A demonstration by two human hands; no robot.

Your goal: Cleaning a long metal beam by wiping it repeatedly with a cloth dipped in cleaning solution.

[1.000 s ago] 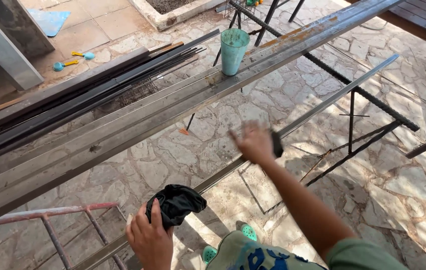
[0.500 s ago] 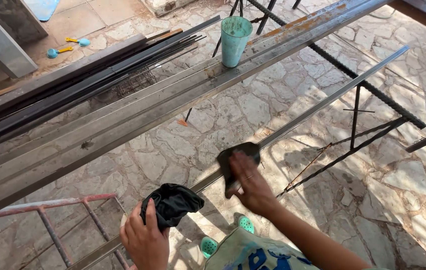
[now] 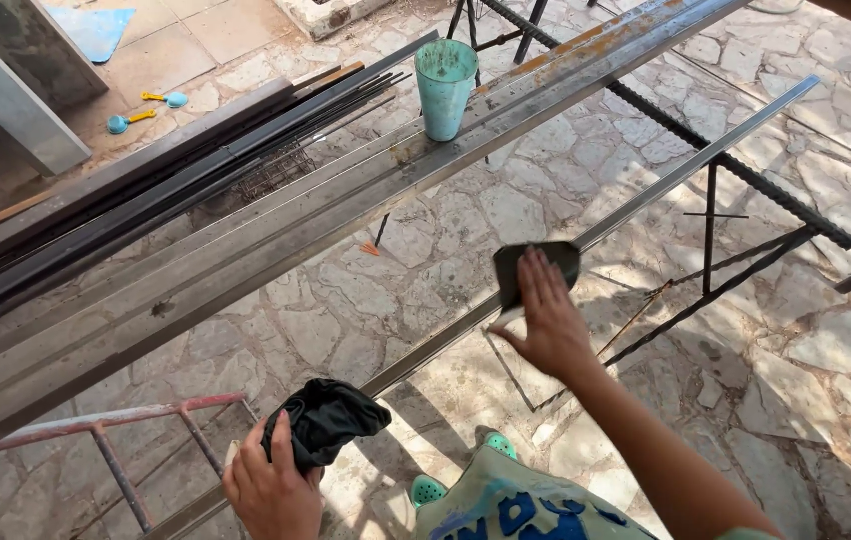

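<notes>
A long thin metal bar [image 3: 686,170] runs diagonally from the lower left to the upper right, resting on black stands. My right hand [image 3: 544,320] presses a small dark pad [image 3: 511,268] flat onto the bar near its middle, fingers spread over it. My left hand [image 3: 268,488] grips a crumpled black cloth [image 3: 326,420] at the lower left, over the same bar.
A wider stack of rusty metal profiles [image 3: 246,240] lies parallel behind, with a teal cup [image 3: 446,88] standing on it. Dark rods [image 3: 146,190] lie farther left. A reddish frame [image 3: 106,425] stands at lower left. Stone paving is below; my teal shoes [image 3: 431,490] show.
My right hand with the dark pad came down from the air onto the bar and has slid along it. My left hand has kept hold of the black cloth.
</notes>
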